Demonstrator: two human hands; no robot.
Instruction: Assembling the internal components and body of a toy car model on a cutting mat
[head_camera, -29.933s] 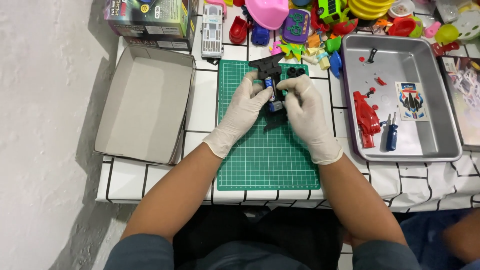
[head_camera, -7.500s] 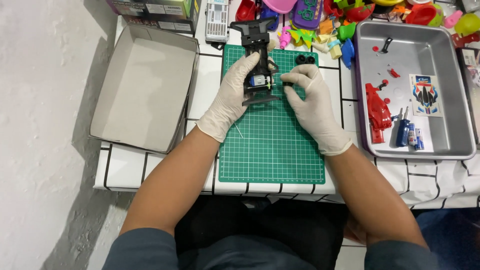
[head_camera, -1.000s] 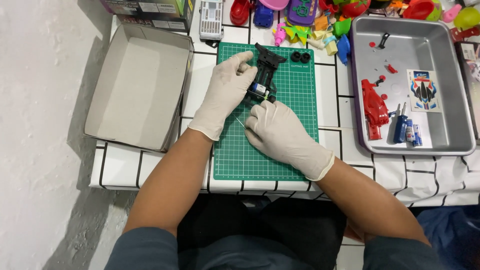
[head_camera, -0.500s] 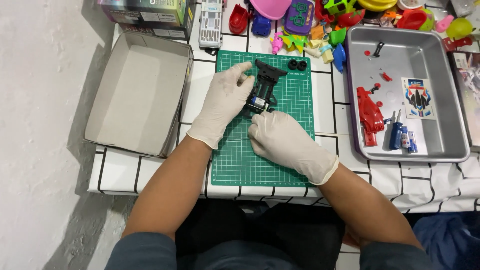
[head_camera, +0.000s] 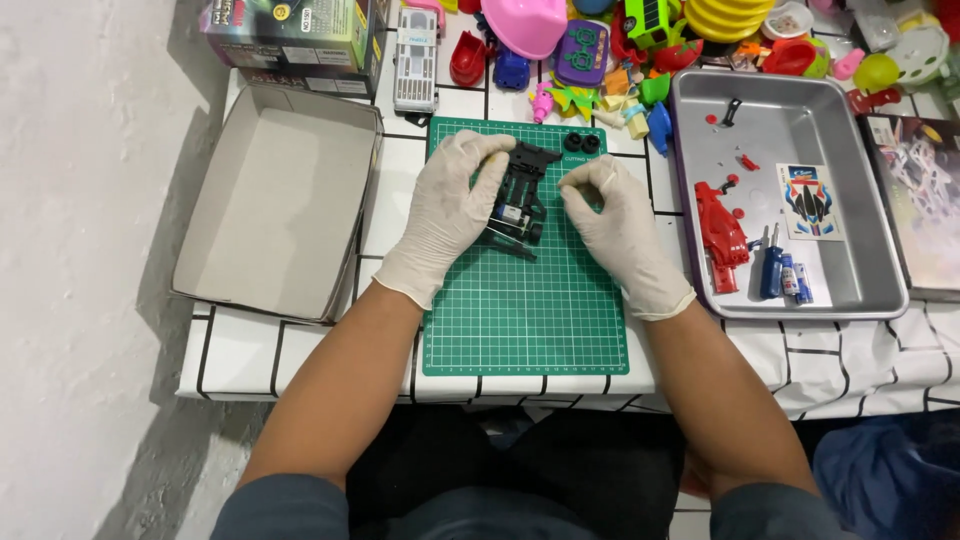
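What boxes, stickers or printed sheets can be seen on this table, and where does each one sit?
Printed box: far left corner, rectangular, dark with green and bright picture panels.
Open cardboard box: left of the green cutting mat, shallow, plain grey-brown inside.
Sticker sheet: inside the metal tray, small white rectangle with blue, red and black shapes.
Printed sheet: right edge, beside the tray, dark with pale shapes.
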